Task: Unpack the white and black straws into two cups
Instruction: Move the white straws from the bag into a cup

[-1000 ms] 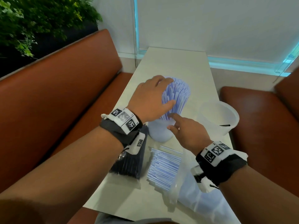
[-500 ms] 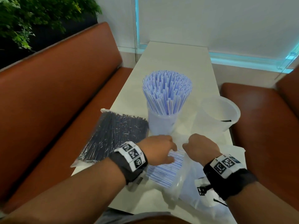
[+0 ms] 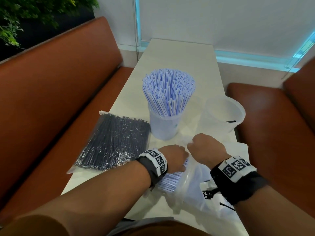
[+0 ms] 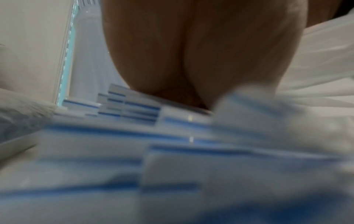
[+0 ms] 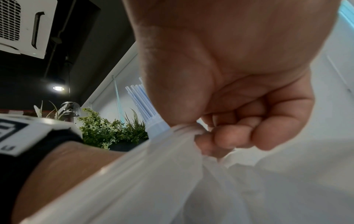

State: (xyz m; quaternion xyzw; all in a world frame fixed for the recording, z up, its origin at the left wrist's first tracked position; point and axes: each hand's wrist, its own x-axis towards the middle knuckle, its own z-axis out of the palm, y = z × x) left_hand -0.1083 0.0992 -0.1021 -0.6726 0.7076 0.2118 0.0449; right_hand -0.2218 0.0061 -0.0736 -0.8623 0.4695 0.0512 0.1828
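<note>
A clear cup [image 3: 162, 128] on the table holds a dense upright bunch of white blue-striped straws [image 3: 168, 89]. To its right stands a second clear cup [image 3: 223, 114] with one black straw [image 3: 230, 121] inside. A sealed bag of black straws [image 3: 115, 142] lies at the left. Near the table's front edge my left hand [image 3: 177, 156] curls down over loose white straws [image 3: 170, 180], seen close up as white straws [image 4: 134, 109] under my left hand [image 4: 191, 60]. My right hand [image 3: 203, 148] pinches the rim of a clear plastic bag [image 3: 192, 191]; thumb and curled fingers of my right hand [image 5: 201, 133] hold that bag [image 5: 153, 174].
The narrow pale table [image 3: 179, 53] runs away from me between two brown leather benches [image 3: 59, 92] and ends at a white wall. Green plants [image 3: 34, 12] stand behind the left bench. The clear bag hangs over the table's front right corner.
A second ago my left hand was on top of the straws in the cup and my right hand beside that cup. Both came down toward me, onto the loose straws and the bag.
</note>
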